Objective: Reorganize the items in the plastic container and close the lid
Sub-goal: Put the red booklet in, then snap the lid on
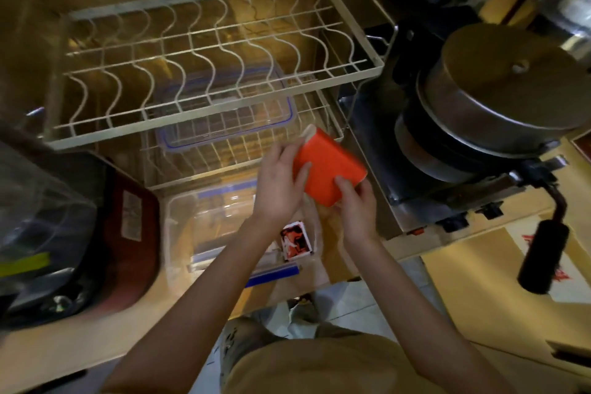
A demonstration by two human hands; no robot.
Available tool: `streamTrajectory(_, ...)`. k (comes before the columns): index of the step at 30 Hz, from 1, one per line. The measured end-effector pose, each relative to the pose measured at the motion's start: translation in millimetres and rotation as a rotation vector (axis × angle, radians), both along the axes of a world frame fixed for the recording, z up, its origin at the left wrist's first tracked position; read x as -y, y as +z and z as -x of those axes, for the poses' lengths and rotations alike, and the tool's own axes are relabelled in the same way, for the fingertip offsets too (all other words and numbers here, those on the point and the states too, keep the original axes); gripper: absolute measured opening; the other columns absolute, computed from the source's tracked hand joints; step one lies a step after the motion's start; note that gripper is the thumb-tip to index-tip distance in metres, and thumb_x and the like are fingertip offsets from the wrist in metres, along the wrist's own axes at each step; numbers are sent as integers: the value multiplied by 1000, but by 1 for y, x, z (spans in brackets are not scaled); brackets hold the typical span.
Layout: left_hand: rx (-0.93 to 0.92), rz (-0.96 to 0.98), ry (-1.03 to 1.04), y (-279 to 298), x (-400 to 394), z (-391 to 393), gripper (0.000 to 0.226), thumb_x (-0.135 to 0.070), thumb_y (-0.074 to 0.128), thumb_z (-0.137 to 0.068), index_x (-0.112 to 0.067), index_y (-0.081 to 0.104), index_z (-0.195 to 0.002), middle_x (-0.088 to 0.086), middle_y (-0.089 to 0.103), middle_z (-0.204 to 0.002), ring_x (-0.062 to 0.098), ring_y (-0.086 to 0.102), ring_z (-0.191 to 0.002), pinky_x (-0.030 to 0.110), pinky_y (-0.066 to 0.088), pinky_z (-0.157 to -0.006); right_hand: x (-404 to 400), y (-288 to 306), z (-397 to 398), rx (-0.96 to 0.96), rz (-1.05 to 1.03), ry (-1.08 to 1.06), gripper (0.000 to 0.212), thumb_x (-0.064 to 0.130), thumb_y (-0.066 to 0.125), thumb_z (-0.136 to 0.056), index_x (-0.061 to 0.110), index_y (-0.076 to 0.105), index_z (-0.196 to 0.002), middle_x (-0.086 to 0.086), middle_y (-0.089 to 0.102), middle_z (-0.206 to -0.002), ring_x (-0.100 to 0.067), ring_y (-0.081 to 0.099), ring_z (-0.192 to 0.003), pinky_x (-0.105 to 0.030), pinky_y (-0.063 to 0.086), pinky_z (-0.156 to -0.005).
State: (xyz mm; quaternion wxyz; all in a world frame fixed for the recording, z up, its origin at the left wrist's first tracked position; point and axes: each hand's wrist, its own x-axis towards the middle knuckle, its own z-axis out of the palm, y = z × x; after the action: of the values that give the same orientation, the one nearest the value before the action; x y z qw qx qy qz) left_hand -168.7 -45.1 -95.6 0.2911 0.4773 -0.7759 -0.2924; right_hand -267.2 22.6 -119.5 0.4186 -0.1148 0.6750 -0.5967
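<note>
Both hands grip orange box (326,169); left hand (281,182) | right hand (356,205) | above plastic container (179,217)

— What is the two-tier dish rack (204,51) made of?
— Cream-coated wire, smooth. Under its front edge sits a clear, glossy plastic container (192,221) with blue clips.
— And the orange box (326,169) above that?
— Matt card, it seems. Right of the rack, stacked round pans (499,99) look like dull brushed metal.

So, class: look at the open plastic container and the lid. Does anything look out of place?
Yes. The lid lies on the lower rack shelf, apart from the plastic container. The orange box is held tilted above it in the left hand and right hand.
</note>
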Motion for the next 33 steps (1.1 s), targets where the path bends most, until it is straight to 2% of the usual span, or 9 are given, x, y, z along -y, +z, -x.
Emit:
streamTrajectory(3, -140, -25, 192, -3, -7, -40, 40, -16, 57, -89, -10, 49, -127, 12, 54, -115, 15, 53, -99, 28, 46, -85, 9, 10, -17, -188, 89, 181, 34, 22, 56, -92, 20, 50, -125, 11, 60, -100, -2, 59, -90, -14, 50, -73)
streamTrajectory(5, -163, -26, 298, -11, -15, -64, 38, -14, 58, -88, -8, 51, -125, 14, 56, -114, 13, 53, -98, 29, 48, -86, 16, 9, -32, -230, 111, 280, 37, 20, 57, -91, 18, 50, -128, 11, 59, -102, 3, 58, -90, -11, 52, -71)
streamTrajectory(12, -43, -100, 505, -38, -29, -124, 32, -12, 54, -89, -8, 53, -121, 14, 61, -113, 25, 62, -97, 43, 55, -83, 24, -16, -83, -230, 36, 569, 36, 17, 55, -93, 15, 50, -128, 5, 59, -107, -14, 60, -100, -33, 52, -89)
streamTrajectory(17, 125, -222, 582, -52, -31, -138, 39, -18, 46, -94, -4, 44, -131, 21, 62, -113, 35, 62, -96, 36, 48, -76, 32, -40, -106, -260, -83, 635, 27, 11, 54, -93, 10, 55, -119, 0, 64, -101, -17, 63, -94, -35, 52, -88)
streamTrajectory(21, 177, -331, 536, -60, -30, -140, 44, -20, 40, -96, -4, 33, -137, 22, 63, -113, 33, 62, -94, 29, 42, -70, 35, -51, -113, -322, -138, 677, 27, 12, 52, -94, 8, 54, -121, 0, 64, -103, -13, 61, -92, -41, 52, -91)
streamTrajectory(25, 234, -451, 431, -63, -33, -140, 62, -22, 35, -98, -5, 0, -145, 21, 50, -133, 31, 57, -107, 20, 37, -73, 38, -56, -113, -390, -182, 695, 27, 13, 52, -94, 8, 55, -120, -10, 68, -113, -23, 64, -101, -44, 52, -92)
streamTrajectory(27, 204, -488, 393, -65, -34, -141, 66, -22, 35, -98, -7, -9, -145, 21, 38, -143, 30, 54, -114, 20, 39, -81, 41, -58, -113, -413, -213, 724, 26, 16, 53, -93, 9, 56, -119, -10, 68, -113, -23, 64, -102, -45, 52, -92)
streamTrajectory(30, 230, -511, 352, -73, -35, -143, 67, -25, 36, -97, -9, -7, -146, 20, 10, -156, 33, 37, -133, 34, 37, -103, 43, -62, -114, -456, -256, 768, 26, 17, 52, -93, 12, 59, -118, -9, 70, -113, -23, 65, -103, -44, 52, -93)
streamTrajectory(33, 265, -540, 298, -79, -35, -144, 64, -23, 36, -97, -11, -3, -147, 17, -13, -156, 34, 28, -139, 36, 35, -108, 45, -63, -115, -469, -263, 779, 28, 9, 51, -93, 10, 59, -120, -8, 69, -114, -21, 64, -103, -37, 52, -92)
